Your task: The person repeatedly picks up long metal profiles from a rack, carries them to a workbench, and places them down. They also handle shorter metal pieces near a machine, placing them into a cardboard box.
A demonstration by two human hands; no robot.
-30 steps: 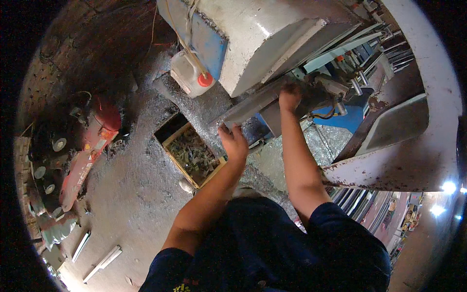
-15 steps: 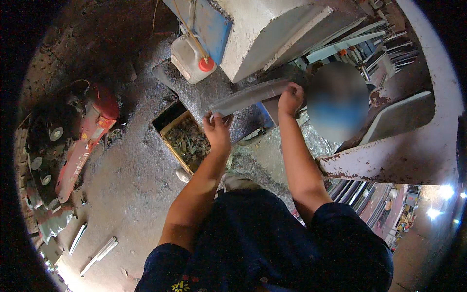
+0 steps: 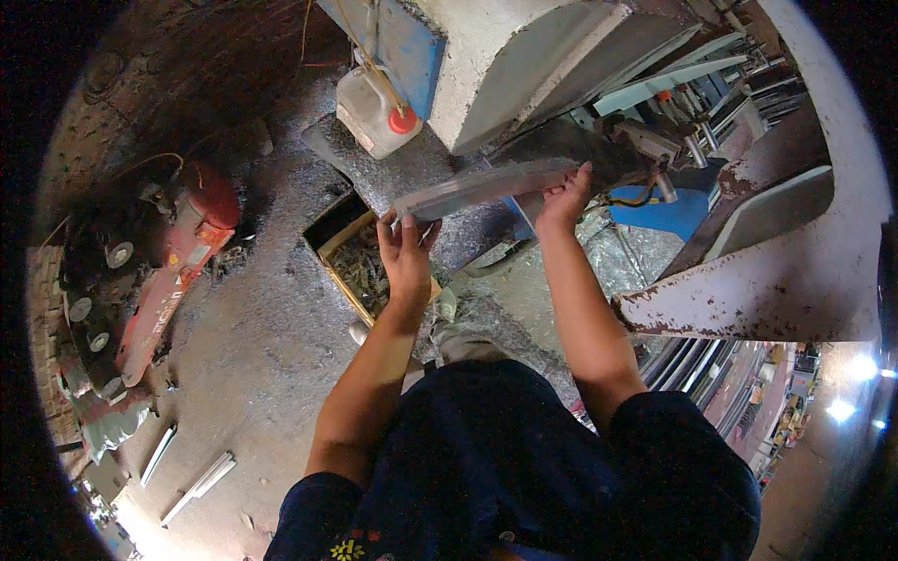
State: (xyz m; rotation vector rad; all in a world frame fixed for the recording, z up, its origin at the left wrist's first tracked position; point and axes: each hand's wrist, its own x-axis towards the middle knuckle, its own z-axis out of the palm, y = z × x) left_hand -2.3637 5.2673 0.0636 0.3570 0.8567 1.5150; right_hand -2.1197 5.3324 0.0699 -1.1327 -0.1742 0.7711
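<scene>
A long, pale grey strip, slightly bowed and possibly sheet metal, spans the space between my two hands. My left hand is closed on its left end, with the thumb on the near side. At the other end, my right hand grips the strip, its thumb and fingers around the edge. Below and left of the strip sits an open box of dark scraps, partly covered by my left hand and forearm.
A whitish jug with a red cap stands beyond the strip, beside a large off-white machine body. On the right juts a rusty-edged white frame. A red machine part lies at left; thin pale bars rest on the floor.
The strip has shifted and turned slightly in my hands, and my right fingers have opened more around its end. A metal machine part and blue surface at right now show where a blur was.
</scene>
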